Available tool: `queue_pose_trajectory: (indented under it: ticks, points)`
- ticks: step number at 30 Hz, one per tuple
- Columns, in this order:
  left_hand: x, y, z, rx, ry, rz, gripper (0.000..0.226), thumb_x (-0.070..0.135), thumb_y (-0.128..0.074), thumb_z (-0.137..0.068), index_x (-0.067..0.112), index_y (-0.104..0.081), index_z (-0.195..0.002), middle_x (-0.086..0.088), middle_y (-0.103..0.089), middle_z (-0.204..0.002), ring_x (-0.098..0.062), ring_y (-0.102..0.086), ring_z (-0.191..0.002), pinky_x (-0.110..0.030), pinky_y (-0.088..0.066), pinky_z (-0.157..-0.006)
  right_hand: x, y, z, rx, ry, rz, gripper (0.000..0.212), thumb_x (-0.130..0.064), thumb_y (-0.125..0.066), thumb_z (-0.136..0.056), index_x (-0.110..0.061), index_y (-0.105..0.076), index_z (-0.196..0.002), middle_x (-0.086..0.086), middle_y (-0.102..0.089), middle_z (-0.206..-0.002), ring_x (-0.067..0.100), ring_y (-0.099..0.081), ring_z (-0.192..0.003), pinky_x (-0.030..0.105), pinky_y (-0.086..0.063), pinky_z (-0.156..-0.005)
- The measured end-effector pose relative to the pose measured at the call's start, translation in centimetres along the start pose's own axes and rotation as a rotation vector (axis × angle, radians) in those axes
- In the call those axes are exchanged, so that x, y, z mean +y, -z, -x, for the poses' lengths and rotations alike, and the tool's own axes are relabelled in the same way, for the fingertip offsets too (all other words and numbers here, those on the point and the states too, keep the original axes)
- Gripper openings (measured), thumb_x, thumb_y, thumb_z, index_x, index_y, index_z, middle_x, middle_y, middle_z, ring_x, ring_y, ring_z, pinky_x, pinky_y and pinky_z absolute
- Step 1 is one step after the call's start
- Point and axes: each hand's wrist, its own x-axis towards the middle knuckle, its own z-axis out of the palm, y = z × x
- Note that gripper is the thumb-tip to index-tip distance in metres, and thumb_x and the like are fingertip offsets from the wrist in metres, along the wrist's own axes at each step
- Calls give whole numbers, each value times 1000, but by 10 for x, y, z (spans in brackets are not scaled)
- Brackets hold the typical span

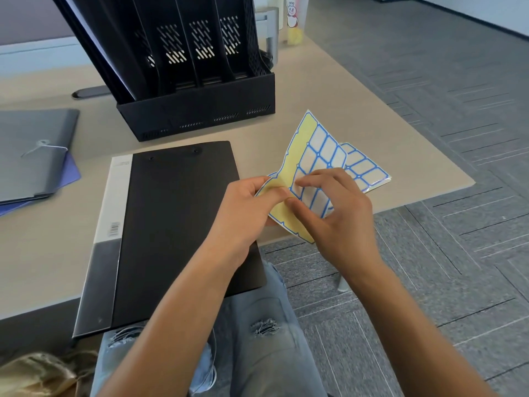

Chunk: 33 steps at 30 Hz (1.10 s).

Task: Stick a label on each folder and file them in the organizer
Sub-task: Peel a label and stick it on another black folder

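Note:
A black folder [177,224] with a white spine strip lies flat on the desk in front of me, its near end past the desk edge. My left hand [246,213] pinches a yellow-backed sheet of blue-bordered labels [312,156], held curled above the desk's right side. My right hand [337,213] has thumb and fingertips pinched on one label near the sheet's lower middle. More label sheets [369,173] lie on the desk under it. The black slotted organizer [200,90] stands behind the folder, with dark folders leaning in its left slot.
A grey string-tie folder [31,150] lies on a purple one [71,173] at the desk's left. A metal clamp post [270,32] and a cartoon cup [294,21] stand behind the organizer. The desk [357,90] ends at right; carpet lies beyond.

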Motion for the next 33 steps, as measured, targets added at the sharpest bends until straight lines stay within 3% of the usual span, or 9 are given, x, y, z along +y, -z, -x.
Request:
queue_pose_trajectory:
  ticks: [4,10,17,23,28,30,33]
  points:
    - [0,2,3,-9,0,-7,14,10,-65,-95,10,-79,-97,-18,-77,-96,-40,-72,-96,-54,-59,-89,-1,0,2,8,18,-9,23,-26,-85,-90,-19,-77,-110,-6,-69,-111,15,-67,-110,39,-54,-94]
    - [0,7,5,-24,-62,-54,17,16,-64,-97,11,-80,-95,-24,-74,-95,-30,-68,-81,-60,-56,-89,-3,4,2,-3,62,-33,16,-23,-84,-89,-16,-75,-101,-5,-71,-106,17,-68,-107,46,-54,-92]
    - [-5,6,4,7,-142,-131,28,37,-62,-89,13,-76,-88,-33,-65,-92,-25,-55,-74,-62,-52,-81,-8,4,4,-16,63,-55,14,-19,-83,-91,-14,-76,-101,-4,-71,-105,13,-69,-103,37,-54,-90]
    - [-8,10,10,-23,-163,-113,21,29,-64,-94,14,-78,-91,-30,-68,-93,-25,-57,-77,-60,-52,-85,-13,7,7,-12,66,-46,11,-19,-83,-91,-15,-77,-99,-5,-72,-102,14,-70,-100,39,-55,-87]
    - [-7,9,13,-1,-155,-108,16,17,-65,-98,14,-81,-95,-12,-78,-91,-34,-72,-90,-51,-54,-92,-11,10,5,0,87,-14,9,-21,-81,-93,-15,-78,-99,-4,-73,-100,16,-71,-97,41,-55,-84]
    - [-7,8,12,-11,-170,-124,17,19,-65,-98,15,-81,-94,-17,-76,-92,-40,-70,-90,-54,-53,-90,-11,10,5,2,89,-1,9,-22,-80,-93,-15,-79,-98,-4,-73,-100,17,-71,-96,43,-55,-83]
    - [-10,7,9,-22,-204,-155,19,27,-65,-95,16,-80,-91,-29,-69,-94,-26,-59,-78,-55,-53,-80,-11,9,5,11,98,14,8,-21,-80,-93,-14,-79,-97,-3,-74,-98,18,-72,-94,44,-56,-82]
